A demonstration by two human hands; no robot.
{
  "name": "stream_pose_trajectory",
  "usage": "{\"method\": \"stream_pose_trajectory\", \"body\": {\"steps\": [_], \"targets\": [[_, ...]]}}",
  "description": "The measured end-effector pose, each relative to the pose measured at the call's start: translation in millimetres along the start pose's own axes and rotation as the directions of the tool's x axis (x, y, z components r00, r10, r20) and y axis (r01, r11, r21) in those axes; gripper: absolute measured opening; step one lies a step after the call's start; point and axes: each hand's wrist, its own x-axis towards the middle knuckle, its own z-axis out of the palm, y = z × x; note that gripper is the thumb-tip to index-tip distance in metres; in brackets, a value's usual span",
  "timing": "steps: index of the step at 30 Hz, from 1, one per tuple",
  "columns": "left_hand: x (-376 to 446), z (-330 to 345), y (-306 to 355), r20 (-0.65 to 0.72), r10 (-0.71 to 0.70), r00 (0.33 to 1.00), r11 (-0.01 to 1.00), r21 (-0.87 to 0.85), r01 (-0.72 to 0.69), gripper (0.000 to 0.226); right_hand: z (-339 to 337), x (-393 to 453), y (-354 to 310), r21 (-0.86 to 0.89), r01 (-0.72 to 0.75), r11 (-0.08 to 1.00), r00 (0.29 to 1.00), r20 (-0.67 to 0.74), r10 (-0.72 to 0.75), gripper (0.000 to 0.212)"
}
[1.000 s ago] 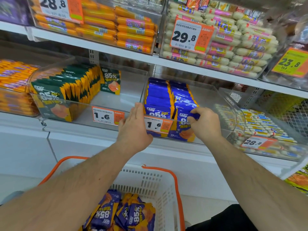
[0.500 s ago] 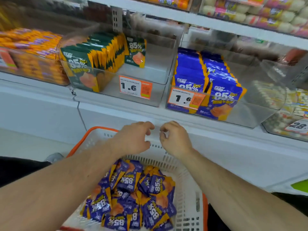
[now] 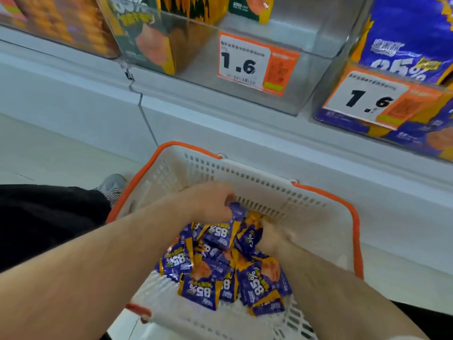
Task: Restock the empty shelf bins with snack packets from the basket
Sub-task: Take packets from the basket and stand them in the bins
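A white basket (image 3: 267, 179) with an orange rim stands on the floor below the shelf. It holds a pile of several purple snack packets (image 3: 221, 271) marked 85%. Both my hands are down inside it. My left hand (image 3: 208, 204) has its fingers curled and pinches the top of one purple packet (image 3: 236, 211) at the far side of the pile. My right hand (image 3: 270, 235) is blurred and pushed in among the packets, so its grip does not show. Above right, a clear shelf bin (image 3: 326, 69) holds upright blue-purple packets (image 3: 402, 42).
A second clear bin (image 3: 301, 30) with green packets (image 3: 147, 38) sits to the left of the first. Both bins carry 1.6 price tags (image 3: 247, 62). The white shelf ledge (image 3: 220, 114) overhangs the basket. My black trouser knee (image 3: 49, 217) and a grey shoe (image 3: 112, 186) are left of the basket.
My hands have come down from the blue-packet bin, past the shelf ledge, into the basket. The view has tilted down and moved closer. My left hand now grips a packet.
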Motion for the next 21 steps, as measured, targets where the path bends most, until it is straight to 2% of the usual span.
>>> {"method": "stream_pose_trajectory", "body": {"steps": [2, 7, 9, 11, 15, 18, 21], "targets": [[4, 1, -2, 0.004, -0.004, 1.000, 1.000, -0.013, 0.004, 0.026, 8, 6, 5, -0.074, -0.037, 0.997, 0.999, 0.012, 0.038, 0.079], [11, 3, -5, 0.030, -0.032, 0.999, 0.998, -0.058, 0.034, 0.032, 15, 11, 8, -0.159, -0.024, 0.987, 0.996, -0.087, 0.010, 0.081], [10, 2, -4, 0.039, -0.035, 0.999, 0.996, -0.078, 0.038, 0.034, 14, 7, 9, -0.173, -0.010, 0.985, 0.989, -0.150, -0.017, 0.074], [10, 1, -3, 0.050, -0.033, 0.998, 0.996, -0.087, 0.037, 0.038, 8, 3, 10, -0.158, 0.026, 0.987, 0.983, -0.174, -0.054, 0.057], [2, -4, 7, 0.059, -0.023, 0.998, 0.993, -0.110, 0.030, 0.046, -25, -12, 6, -0.128, 0.135, 0.983, 0.987, -0.070, -0.145, 0.015], [-6, -8, 13, 0.039, -0.014, 0.999, 0.988, -0.155, 0.020, 0.050, -62, -35, -1, -0.047, 0.167, 0.985, 0.976, -0.136, -0.172, 0.014], [-16, -10, 22, 0.015, -0.031, 0.999, 0.973, -0.228, 0.034, 0.070, -104, -66, -5, 0.087, 0.213, 0.973, 0.945, -0.271, -0.183, 0.025]]}}
